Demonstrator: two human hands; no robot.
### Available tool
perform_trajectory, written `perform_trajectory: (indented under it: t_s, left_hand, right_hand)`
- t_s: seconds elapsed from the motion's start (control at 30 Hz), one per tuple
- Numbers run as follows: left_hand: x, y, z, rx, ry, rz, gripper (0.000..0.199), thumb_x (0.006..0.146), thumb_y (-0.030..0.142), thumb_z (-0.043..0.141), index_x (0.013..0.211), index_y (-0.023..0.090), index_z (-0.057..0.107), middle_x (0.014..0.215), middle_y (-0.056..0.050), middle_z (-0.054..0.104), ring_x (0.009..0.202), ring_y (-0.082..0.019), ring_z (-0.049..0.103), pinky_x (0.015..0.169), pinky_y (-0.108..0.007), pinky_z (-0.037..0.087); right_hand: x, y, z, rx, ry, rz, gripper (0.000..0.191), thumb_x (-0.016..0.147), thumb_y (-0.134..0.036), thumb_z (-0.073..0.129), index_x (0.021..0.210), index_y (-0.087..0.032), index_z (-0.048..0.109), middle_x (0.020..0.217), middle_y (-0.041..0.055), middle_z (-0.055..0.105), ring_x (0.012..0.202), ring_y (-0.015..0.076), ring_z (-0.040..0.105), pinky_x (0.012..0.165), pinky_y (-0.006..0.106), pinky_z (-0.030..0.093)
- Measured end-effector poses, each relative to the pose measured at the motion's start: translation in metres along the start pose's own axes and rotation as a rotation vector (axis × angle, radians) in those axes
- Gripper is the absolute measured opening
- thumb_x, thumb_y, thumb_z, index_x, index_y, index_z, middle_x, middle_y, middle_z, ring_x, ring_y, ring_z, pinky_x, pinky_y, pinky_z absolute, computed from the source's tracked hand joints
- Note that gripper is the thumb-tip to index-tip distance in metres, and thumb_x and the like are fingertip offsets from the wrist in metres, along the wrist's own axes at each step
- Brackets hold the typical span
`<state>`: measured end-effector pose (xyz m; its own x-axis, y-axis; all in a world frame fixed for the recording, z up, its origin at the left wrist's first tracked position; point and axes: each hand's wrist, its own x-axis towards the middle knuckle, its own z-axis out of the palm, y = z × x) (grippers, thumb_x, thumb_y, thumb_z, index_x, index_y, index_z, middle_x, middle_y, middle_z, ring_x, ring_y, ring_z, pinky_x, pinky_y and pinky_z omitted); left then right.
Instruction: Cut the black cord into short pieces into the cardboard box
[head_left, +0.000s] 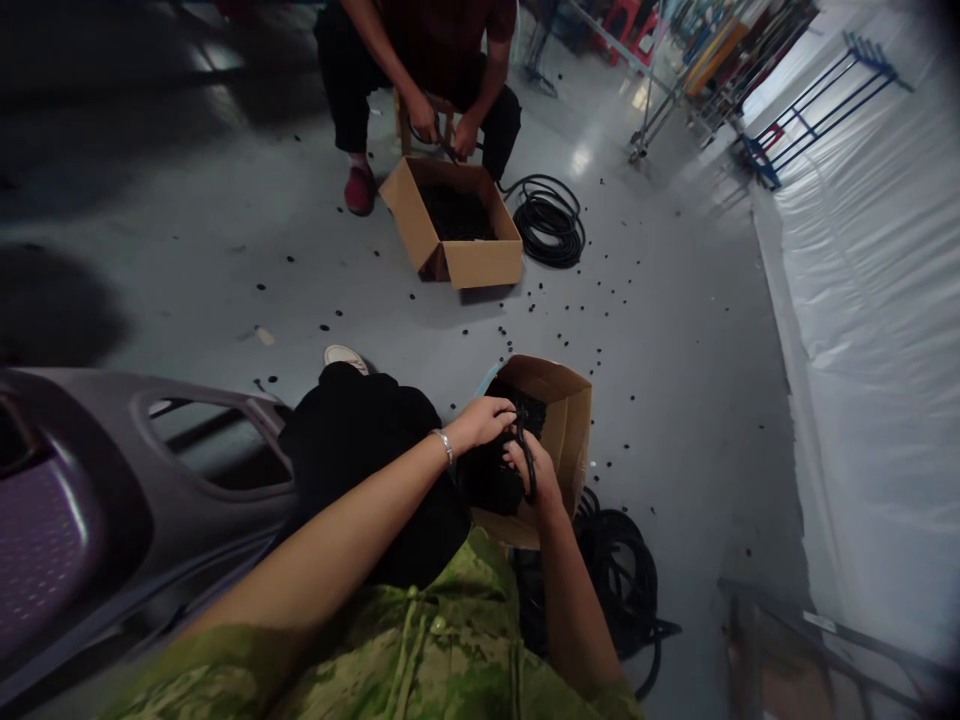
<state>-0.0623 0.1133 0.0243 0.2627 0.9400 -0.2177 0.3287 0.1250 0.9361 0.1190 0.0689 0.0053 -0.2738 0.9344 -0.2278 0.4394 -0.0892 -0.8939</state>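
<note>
My left hand (489, 422) is over an open cardboard box (571, 425), its fingers pinched together. The fingertips are close to a dark thing, but what they hold is too small and dark to make out. My right hand (541, 475) is beside it, fingers curled around a curved black tube-like piece (529, 468) that arcs past the thumb. Whether this is hose or a scissors handle, I cannot tell. Beneath both hands, a heap of small black pieces (487, 485) fills the box. A coil of black hose (622, 555) lies on the floor beside my right forearm.
Across from me, a seated person (435, 60) works with both hands over another cardboard box (484, 262) of black pieces. A second hose coil (551, 222) lies beside it. Small black rings dot the grey floor (675, 330). A purple-grey plastic chair (112, 470) stands at left.
</note>
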Motion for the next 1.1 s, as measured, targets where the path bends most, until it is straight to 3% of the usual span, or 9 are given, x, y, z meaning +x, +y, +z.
perform_trajectory:
  t_s: [0.37, 0.77, 1.1]
  left_hand:
    - [0.000, 0.000, -0.001, 0.047, -0.013, 0.011, 0.023, 0.088, 0.025, 0.050, 0.079, 0.016, 0.069, 0.069, -0.001, 0.065, 0.068, -0.015, 0.056, 0.069, -0.025, 0.041]
    - [0.004, -0.006, 0.006, 0.005, -0.043, -0.021, 0.024, 0.086, 0.027, 0.050, 0.078, 0.015, 0.069, 0.068, -0.001, 0.065, 0.066, -0.014, 0.056, 0.069, -0.025, 0.043]
    - [0.009, -0.006, 0.009, 0.030, -0.062, -0.034, 0.025, 0.087, 0.031, 0.051, 0.073, 0.017, 0.067, 0.068, -0.001, 0.064, 0.069, -0.015, 0.056, 0.068, -0.024, 0.041]
  right_hand:
    - [-0.006, 0.001, 0.001, -0.116, 0.048, 0.010, 0.054, 0.091, -0.054, 0.052, 0.130, -0.018, 0.064, 0.083, 0.0048, 0.070, 0.073, 0.0197, 0.065, 0.067, 0.029, 0.053]
    - [-0.005, -0.001, 0.002, -0.016, 0.020, -0.006, 0.045, 0.092, -0.045, 0.053, 0.129, -0.020, 0.063, 0.097, 0.0039, 0.069, 0.086, 0.0190, 0.063, 0.079, 0.029, 0.051]
    - [-0.008, 0.004, 0.005, -0.050, 0.078, 0.038, 0.048, 0.093, -0.051, 0.052, 0.126, -0.019, 0.067, 0.076, 0.0030, 0.067, 0.073, 0.0204, 0.064, 0.063, 0.027, 0.053]
